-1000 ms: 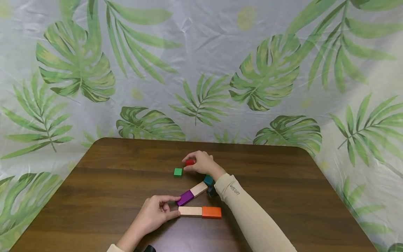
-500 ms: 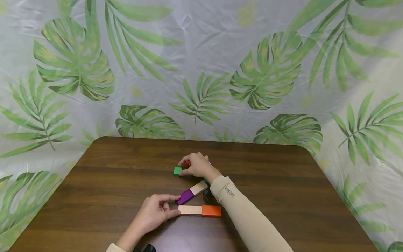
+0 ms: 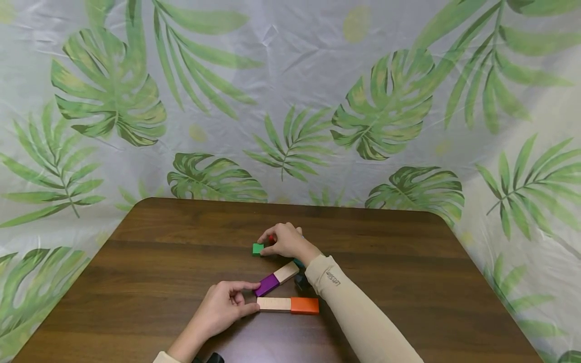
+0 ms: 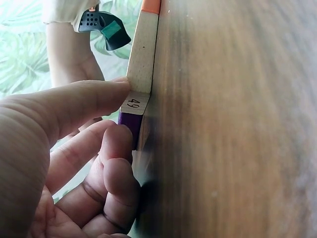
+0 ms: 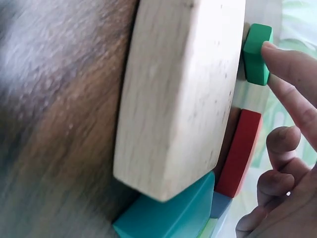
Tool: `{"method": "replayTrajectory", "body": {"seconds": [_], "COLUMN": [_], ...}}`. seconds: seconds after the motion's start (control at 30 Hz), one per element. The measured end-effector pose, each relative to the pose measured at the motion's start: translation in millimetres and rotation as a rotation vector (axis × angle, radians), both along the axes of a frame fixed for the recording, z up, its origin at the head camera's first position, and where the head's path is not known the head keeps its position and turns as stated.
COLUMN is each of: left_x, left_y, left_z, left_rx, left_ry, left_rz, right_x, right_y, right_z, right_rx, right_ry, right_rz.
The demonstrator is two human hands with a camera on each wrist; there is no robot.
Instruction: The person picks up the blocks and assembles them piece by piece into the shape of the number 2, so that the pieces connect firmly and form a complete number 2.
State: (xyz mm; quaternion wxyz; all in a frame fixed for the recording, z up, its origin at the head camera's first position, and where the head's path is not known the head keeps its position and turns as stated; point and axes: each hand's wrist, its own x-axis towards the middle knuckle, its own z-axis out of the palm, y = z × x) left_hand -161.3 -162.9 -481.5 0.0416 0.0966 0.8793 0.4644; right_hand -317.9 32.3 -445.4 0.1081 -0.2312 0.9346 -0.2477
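My left hand [image 3: 224,307] sits where two rows of blocks meet in a V, its index finger on the purple block [image 3: 267,285] and its thumb on the end of the light wood block [image 3: 274,304]. That end bears the number 49 in the left wrist view. Farther back, my right hand [image 3: 288,241] pinches the small green block [image 3: 257,249] between thumb and index finger. A red block [image 5: 240,153] lies beneath this hand, partly hidden. An orange block [image 3: 304,305] continues the front row; a second light wood block [image 3: 286,272] continues the slanted one.
A teal block [image 5: 173,210] adjoins the slanted row's far end, with a bluish block [image 5: 221,205] beyond it, both mostly hidden by the right wrist in the head view. A dark wrist device [image 3: 301,281] hangs beneath the right sleeve. Leaf-print cloth [image 3: 290,101] stands behind the brown table [image 3: 386,262].
My right hand has moved slightly left and forward from over the red block to the green block, which has shifted a little to the right. The left hand keeps its place.
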Motion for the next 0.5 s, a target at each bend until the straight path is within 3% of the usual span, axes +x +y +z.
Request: {"method": "replayTrajectory", "body": {"seconds": [0.5], "left_x": [0.9], "left_y": [-0.7], "left_z": [1.2], "left_rx": [0.013], "left_ry": [-0.007], "left_rz": [0.003], "right_x": [-1.9], "right_y": [4.2], "right_z": [-0.2], "right_rx": [-0.012], "right_ry": [-0.023], "right_rz": [0.029]}}
